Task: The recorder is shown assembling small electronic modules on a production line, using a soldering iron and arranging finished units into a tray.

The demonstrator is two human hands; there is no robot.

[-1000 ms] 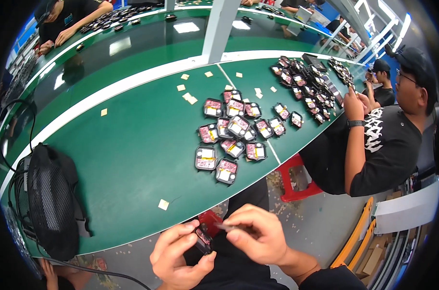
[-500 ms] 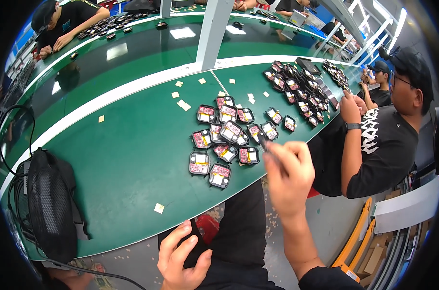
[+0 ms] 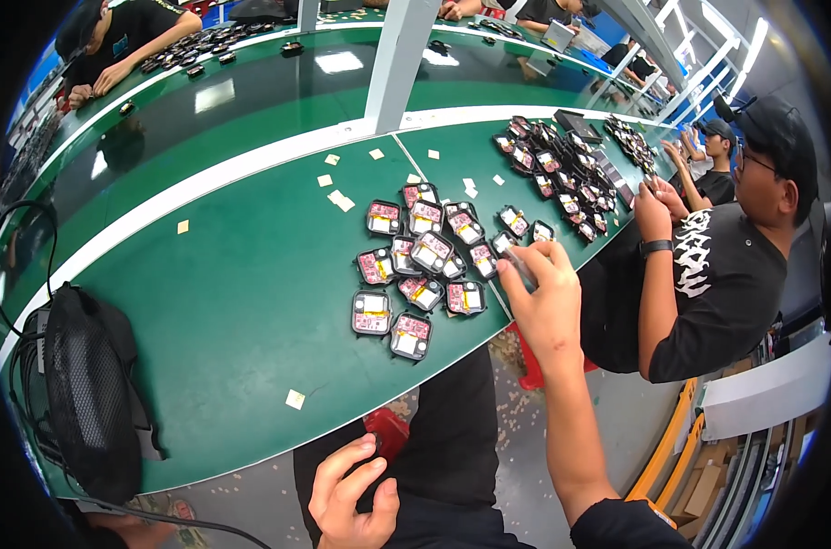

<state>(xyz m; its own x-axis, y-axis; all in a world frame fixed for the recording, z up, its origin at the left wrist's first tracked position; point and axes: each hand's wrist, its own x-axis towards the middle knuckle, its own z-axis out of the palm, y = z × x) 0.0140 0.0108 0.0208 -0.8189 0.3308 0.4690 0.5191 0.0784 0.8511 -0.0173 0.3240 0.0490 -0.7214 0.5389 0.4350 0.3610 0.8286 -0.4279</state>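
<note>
Black cases — reddish boards inside

The place is bright, with white tube lights shining at the upper right. Pale rectangles of glare lie on the glossy belt. Shadows on the green table are soft. The lens bends the long white rail, corners fall into black, and far background looks unclear.

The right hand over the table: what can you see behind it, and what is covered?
Behind the right hand, a black case peeks out above the fingers, and a red stool shows on both sides of the wrist. Whatever lies directly behind palm and wrist is hidden.
</note>
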